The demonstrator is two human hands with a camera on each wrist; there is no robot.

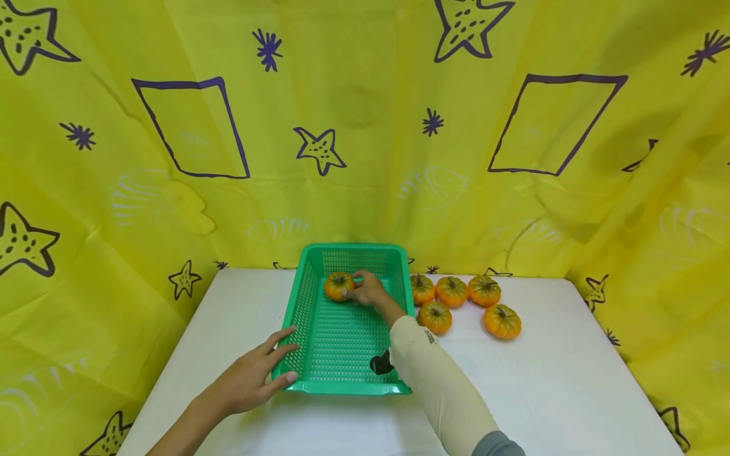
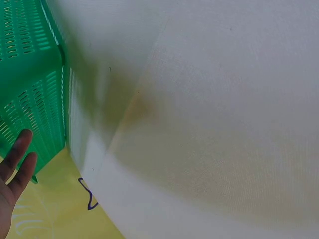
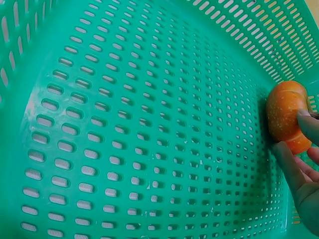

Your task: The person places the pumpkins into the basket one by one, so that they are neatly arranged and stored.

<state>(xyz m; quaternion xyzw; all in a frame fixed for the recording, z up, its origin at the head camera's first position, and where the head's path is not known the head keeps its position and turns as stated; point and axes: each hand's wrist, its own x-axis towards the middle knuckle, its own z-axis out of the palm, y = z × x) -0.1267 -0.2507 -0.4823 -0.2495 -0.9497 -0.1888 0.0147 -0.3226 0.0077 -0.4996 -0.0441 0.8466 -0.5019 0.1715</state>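
A white desk [image 1: 547,386] fills the lower view, its far edge meeting a yellow curtain [image 1: 365,69] that also hangs along the left and right sides. Dark starfish, bursts and 2 large four-cornered outlines mark the cloth, with pale fish among them. In the left wrist view, soft shadows and a faint slanting line cross the desktop.

A green basket [image 1: 348,387] with slotted walls and floor stands on the desk near the curtain. Inside, towards its far left, sits a pumpkin [image 1: 337,286], gripped by the right hand [image 1: 369,291] between thumb and fingers. The left hand [image 1: 248,375] is spread wide at the basket's left rim; I cannot tell if it touches. Just right of the basket lie 5 other pumpkins [image 1: 452,292], 3 behind and 2 in front.
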